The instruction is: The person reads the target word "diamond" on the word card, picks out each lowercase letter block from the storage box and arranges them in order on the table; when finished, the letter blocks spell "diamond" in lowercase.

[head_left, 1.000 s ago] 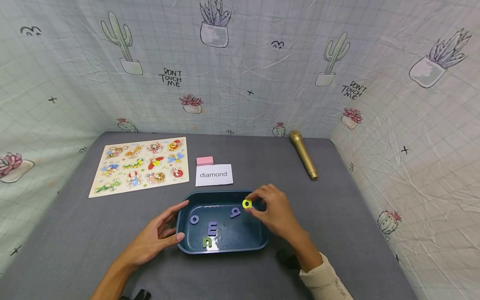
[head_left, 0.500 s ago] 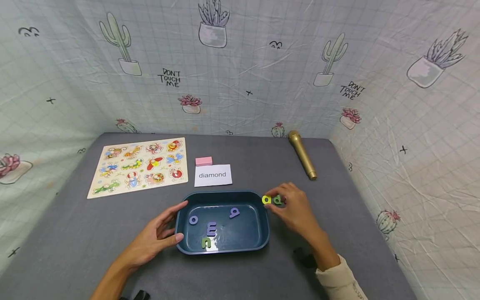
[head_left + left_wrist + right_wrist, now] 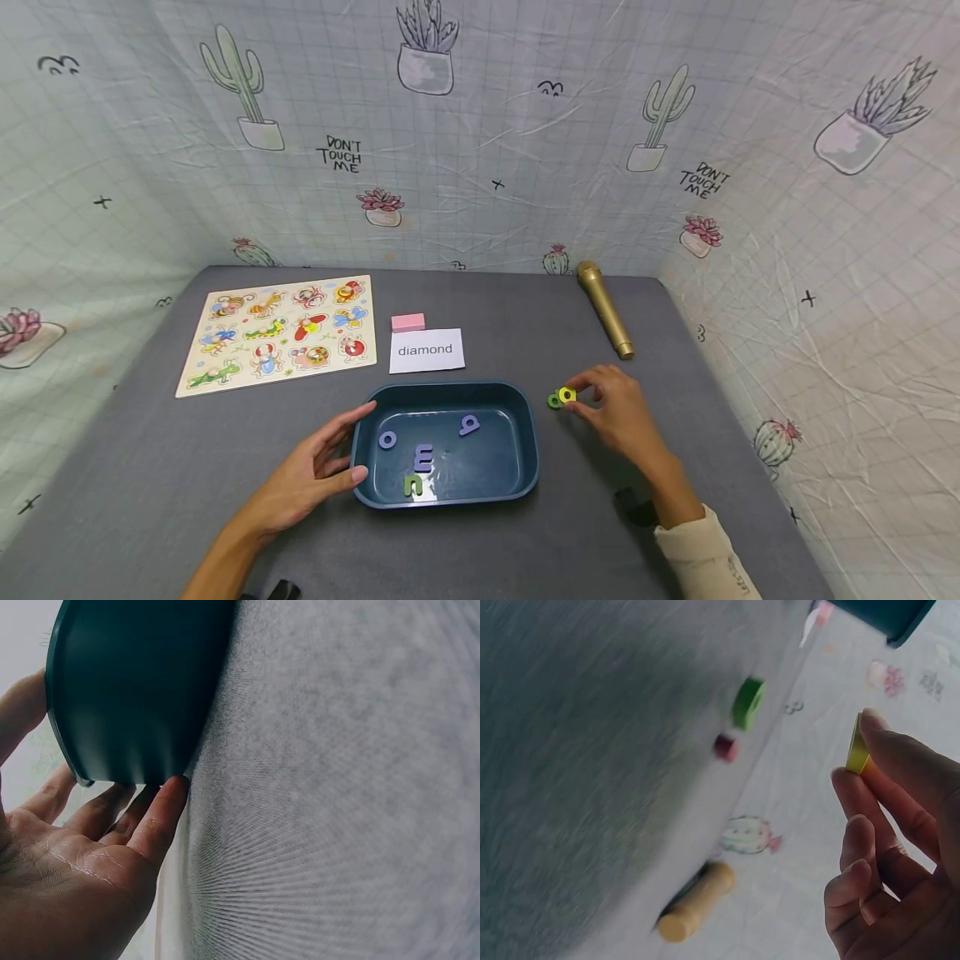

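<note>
My right hand [image 3: 618, 417] pinches a small yellow plastic letter [image 3: 567, 395] between thumb and fingers, above the table to the right of the dark blue tray. In the right wrist view the yellow letter [image 3: 858, 746] shows edge-on. A green letter [image 3: 554, 401] lies on the table just beyond it, and a small red piece [image 3: 725, 748] is near that. My left hand [image 3: 303, 475] rests against the tray's left end, its fingers fairly straight and touching the wall. Inside the tray [image 3: 446, 505] are a purple o [image 3: 387, 440], purple m [image 3: 423, 457], another purple letter [image 3: 468, 426] and a green n [image 3: 413, 485].
Behind the tray lies a white card reading "diamond" [image 3: 427, 350], with a pink block [image 3: 408, 322] behind it. An insect puzzle board [image 3: 277, 335] lies at the back left. A gold microphone [image 3: 606, 310] lies at the back right. Patterned cloth [image 3: 480, 150] encloses the table.
My right hand has lifted the yellow letter out over the tray's right rim and carried it rightward, above the green letter. My left hand and the tray stay put.
</note>
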The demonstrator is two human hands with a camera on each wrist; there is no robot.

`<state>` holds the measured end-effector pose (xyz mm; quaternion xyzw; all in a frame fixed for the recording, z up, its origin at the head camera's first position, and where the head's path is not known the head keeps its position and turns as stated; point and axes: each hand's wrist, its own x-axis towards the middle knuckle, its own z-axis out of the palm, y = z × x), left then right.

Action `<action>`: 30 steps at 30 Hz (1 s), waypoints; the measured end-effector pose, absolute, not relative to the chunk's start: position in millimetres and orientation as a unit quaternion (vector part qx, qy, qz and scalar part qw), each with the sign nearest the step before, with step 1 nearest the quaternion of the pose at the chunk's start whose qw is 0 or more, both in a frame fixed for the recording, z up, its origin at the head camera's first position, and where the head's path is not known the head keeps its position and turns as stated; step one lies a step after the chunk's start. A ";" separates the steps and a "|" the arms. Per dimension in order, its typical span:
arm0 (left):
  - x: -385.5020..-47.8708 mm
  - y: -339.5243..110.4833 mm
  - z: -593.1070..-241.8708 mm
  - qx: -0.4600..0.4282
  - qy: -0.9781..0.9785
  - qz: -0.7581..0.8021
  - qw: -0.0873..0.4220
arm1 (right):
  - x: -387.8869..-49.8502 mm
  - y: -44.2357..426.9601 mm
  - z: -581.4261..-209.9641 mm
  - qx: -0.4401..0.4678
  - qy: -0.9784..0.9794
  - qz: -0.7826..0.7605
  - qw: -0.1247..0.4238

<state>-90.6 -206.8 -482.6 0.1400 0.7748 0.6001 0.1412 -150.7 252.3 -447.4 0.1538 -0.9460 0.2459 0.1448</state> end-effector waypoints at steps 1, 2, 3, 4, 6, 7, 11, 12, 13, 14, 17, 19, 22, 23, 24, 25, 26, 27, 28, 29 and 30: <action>-90.6 -206.8 -482.6 0.139 0.775 0.600 0.142 | -152.2 255.5 -448.4 0.153 -0.947 0.245 0.142; -90.6 -206.7 -482.6 0.138 0.775 0.600 0.142 | -153.8 258.7 -449.4 0.153 -0.948 0.243 0.138; -90.6 -206.7 -482.6 0.138 0.775 0.600 0.142 | -155.3 261.8 -450.2 0.152 -0.948 0.243 0.134; -90.6 -206.7 -482.7 0.137 0.775 0.600 0.143 | -156.8 264.9 -450.9 0.151 -0.950 0.242 0.129; -90.5 -206.7 -482.9 0.137 0.776 0.599 0.143 | -160.0 271.1 -452.6 0.148 -0.953 0.238 0.117; -90.5 -206.7 -483.0 0.136 0.776 0.599 0.143 | -161.4 273.8 -453.1 0.146 -0.955 0.235 0.111; -90.5 -206.9 -483.2 0.136 0.775 0.600 0.143 | -166.9 282.7 -455.1 0.135 -0.963 0.217 0.082; -90.5 -207.0 -483.2 0.136 0.775 0.600 0.143 | -167.8 283.9 -455.5 0.131 -0.965 0.212 0.076; -90.4 -207.0 -483.1 0.136 0.775 0.600 0.144 | -168.9 285.2 -455.9 0.126 -0.967 0.208 0.069; -90.4 -207.1 -483.0 0.137 0.775 0.600 0.144 | -169.8 286.1 -456.2 0.122 -0.969 0.204 0.061; -90.3 -207.3 -482.9 0.137 0.775 0.600 0.143 | -171.7 287.7 -457.0 0.111 -0.973 0.198 0.036; -90.2 -207.5 -482.9 0.137 0.776 0.599 0.143 | -172.9 287.9 -457.9 0.106 -0.974 0.197 0.021; -90.1 -207.7 -482.8 0.138 0.776 0.599 0.142 | -175.3 287.8 -460.1 0.111 -0.974 0.195 0.006; -90.1 -207.7 -482.8 0.138 0.776 0.599 0.142 | -176.2 287.6 -461.2 0.111 -0.975 0.194 0.004; -90.0 -207.6 -482.7 0.139 0.776 0.599 0.142 | -176.9 287.4 -462.0 0.111 -0.975 0.193 0.003; -90.0 -207.6 -482.6 0.139 0.776 0.599 0.142 | -177.5 287.2 -462.6 0.111 -0.975 0.191 0.003; -90.1 -207.5 -482.7 0.140 0.775 0.599 0.142 | -178.0 287.2 -463.3 0.112 -0.976 0.189 0.004; -90.1 -207.4 -482.7 0.140 0.775 0.599 0.142 | -178.3 287.0 -463.5 0.112 -0.976 0.188 0.006; -90.1 -207.3 -482.7 0.141 0.775 0.600 0.141 | -178.5 286.7 -463.6 0.112 -0.976 0.187 0.008; -90.1 -207.3 -482.8 0.141 0.775 0.600 0.141 | -178.6 286.7 -463.6 0.111 -0.976 0.186 0.010; -90.1 -207.3 -482.7 0.141 0.775 0.600 0.141 | -178.6 286.4 -463.1 0.111 -0.976 0.185 0.011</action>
